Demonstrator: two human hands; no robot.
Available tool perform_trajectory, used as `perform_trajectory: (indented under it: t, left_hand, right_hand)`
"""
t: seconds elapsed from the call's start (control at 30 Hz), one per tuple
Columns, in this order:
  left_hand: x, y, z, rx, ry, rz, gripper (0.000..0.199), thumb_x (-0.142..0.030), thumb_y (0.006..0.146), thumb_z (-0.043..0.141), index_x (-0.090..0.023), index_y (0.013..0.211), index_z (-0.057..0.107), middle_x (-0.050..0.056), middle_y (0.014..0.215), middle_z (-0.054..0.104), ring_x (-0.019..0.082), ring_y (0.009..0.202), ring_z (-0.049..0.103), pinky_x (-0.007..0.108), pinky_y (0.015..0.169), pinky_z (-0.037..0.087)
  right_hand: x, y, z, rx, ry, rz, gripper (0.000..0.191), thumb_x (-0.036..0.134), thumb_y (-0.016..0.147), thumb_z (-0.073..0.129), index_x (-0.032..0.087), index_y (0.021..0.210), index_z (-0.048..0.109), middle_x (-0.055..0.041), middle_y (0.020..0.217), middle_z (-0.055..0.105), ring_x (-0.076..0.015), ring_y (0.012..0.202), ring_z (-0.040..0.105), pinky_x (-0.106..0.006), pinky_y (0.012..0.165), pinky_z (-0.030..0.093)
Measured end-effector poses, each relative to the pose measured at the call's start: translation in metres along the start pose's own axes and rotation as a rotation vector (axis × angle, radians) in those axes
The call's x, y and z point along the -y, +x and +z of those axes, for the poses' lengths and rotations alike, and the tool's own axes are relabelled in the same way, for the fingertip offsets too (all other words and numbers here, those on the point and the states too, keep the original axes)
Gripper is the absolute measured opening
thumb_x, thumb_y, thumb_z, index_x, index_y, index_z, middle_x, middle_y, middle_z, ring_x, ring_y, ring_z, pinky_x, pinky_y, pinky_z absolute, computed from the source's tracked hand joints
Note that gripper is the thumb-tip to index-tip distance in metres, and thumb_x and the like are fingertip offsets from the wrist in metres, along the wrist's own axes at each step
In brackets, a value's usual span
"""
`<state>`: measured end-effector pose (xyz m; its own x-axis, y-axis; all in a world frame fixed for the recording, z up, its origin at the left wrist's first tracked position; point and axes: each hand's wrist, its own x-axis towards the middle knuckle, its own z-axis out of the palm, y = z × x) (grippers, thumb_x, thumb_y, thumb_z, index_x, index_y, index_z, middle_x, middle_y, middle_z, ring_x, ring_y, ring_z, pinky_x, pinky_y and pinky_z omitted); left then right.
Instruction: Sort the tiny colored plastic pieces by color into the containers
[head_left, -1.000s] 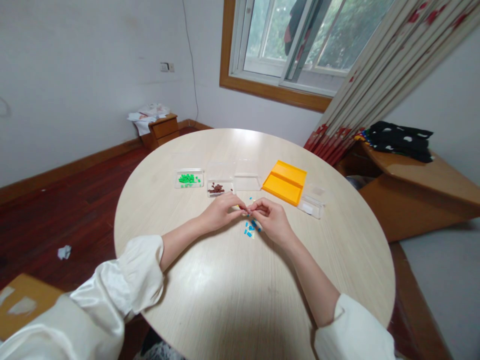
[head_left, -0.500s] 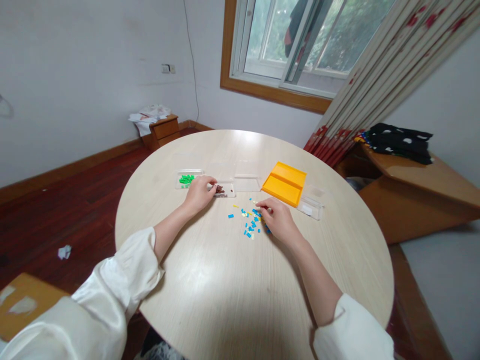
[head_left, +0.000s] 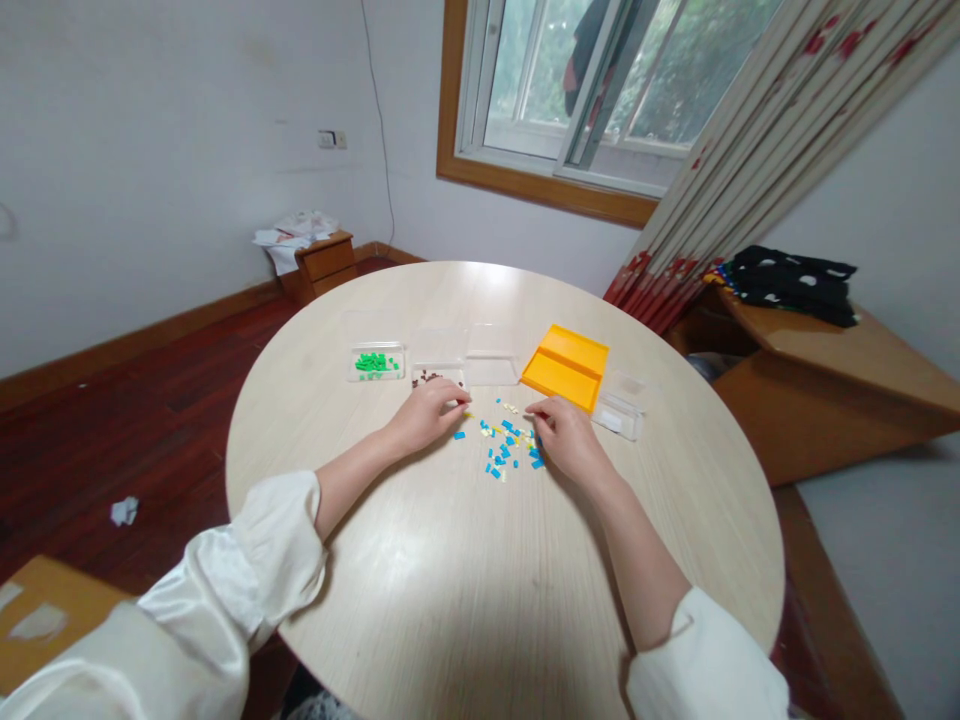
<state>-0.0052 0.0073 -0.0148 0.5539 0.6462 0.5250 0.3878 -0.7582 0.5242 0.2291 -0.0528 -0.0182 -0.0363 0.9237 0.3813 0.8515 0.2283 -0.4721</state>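
My left hand (head_left: pixel 429 416) hovers at the left edge of a loose scatter of small blue, yellow and cream building bricks (head_left: pixel 507 450). Its thumb and fingertips point right, slightly apart, near a thin yellow piece; nothing shows between them. At the scatter's right side is my right hand (head_left: pixel 568 436), thumb and index finger pinched together; whatever they hold is too small to make out. Just behind my left hand stands a clear box with small brown bricks (head_left: pixel 426 377), partly covered by the hand. Green bricks (head_left: pixel 375 362) lie in another clear box farther left.
An open clear box (head_left: pixel 492 370) and an open yellow case (head_left: pixel 564 370) stand behind the scatter. Another clear box (head_left: pixel 618 416) sits right of the case. All rest on a round wooden table (head_left: pixel 465 600). Beyond it are a window and a curtain (head_left: pixel 720 170).
My left hand has moved from the brown-brick box rightward and nearer, to the scatter's edge, uncovering more brown bricks. The right hand has shifted slightly right. The view has turned a little.
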Motion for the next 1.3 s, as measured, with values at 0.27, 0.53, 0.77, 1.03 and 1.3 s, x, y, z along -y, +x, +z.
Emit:
perform_trajectory:
  t: [0.27, 0.53, 0.77, 1.03, 1.3]
  left_hand:
    - [0.000, -0.001, 0.002, -0.003, 0.014, -0.090, 0.013, -0.012, 0.081, 0.055, -0.015, 0.085, 0.067, 0.005, 0.082, 0.068, 0.014, 0.074, 0.060, 0.027, 0.071, 0.047]
    - [0.007, 0.001, 0.003, 0.072, 0.127, -0.203, 0.013, -0.014, 0.081, 0.056, -0.014, 0.089, 0.066, 0.006, 0.080, 0.064, 0.017, 0.077, 0.058, 0.032, 0.075, 0.047]
    - [0.013, 0.002, 0.003, 0.045, 0.158, -0.226, 0.015, -0.016, 0.081, 0.054, -0.013, 0.091, 0.065, 0.007, 0.084, 0.063, 0.018, 0.082, 0.058, 0.033, 0.078, 0.047]
    - [0.010, 0.016, 0.015, -0.071, 0.254, -0.141, 0.020, -0.015, 0.084, 0.050, -0.014, 0.097, 0.066, 0.010, 0.099, 0.062, 0.021, 0.096, 0.055, 0.035, 0.085, 0.043]
    - [0.011, 0.033, 0.027, 0.026, 0.416, -0.129, 0.016, -0.020, 0.083, 0.055, -0.016, 0.093, 0.068, 0.011, 0.097, 0.059, 0.024, 0.094, 0.051, 0.039, 0.081, 0.040]
  right_hand:
    - [-0.002, 0.007, 0.019, 0.075, 0.014, -0.127, 0.028, 0.009, 0.081, 0.049, 0.015, 0.100, 0.068, -0.0129, 0.102, 0.067, -0.0223, 0.096, 0.060, -0.036, 0.086, 0.046]
    - [-0.004, 0.011, 0.023, 0.057, 0.013, -0.114, 0.024, 0.011, 0.079, 0.055, 0.016, 0.098, 0.069, -0.0124, 0.096, 0.069, -0.0217, 0.089, 0.062, -0.034, 0.081, 0.047]
    - [-0.003, 0.016, 0.026, 0.050, 0.041, -0.124, 0.018, 0.011, 0.078, 0.058, 0.018, 0.088, 0.071, -0.0090, 0.086, 0.069, -0.0191, 0.082, 0.062, -0.032, 0.076, 0.047]
    - [0.002, 0.017, 0.023, 0.073, 0.023, -0.137, 0.015, 0.008, 0.078, 0.055, 0.015, 0.079, 0.069, -0.0094, 0.082, 0.068, -0.0187, 0.079, 0.061, -0.032, 0.075, 0.047]
    - [0.003, 0.017, 0.023, 0.069, 0.015, -0.134, 0.018, 0.008, 0.079, 0.055, 0.017, 0.086, 0.069, -0.0089, 0.084, 0.067, -0.0187, 0.081, 0.061, -0.033, 0.077, 0.047]
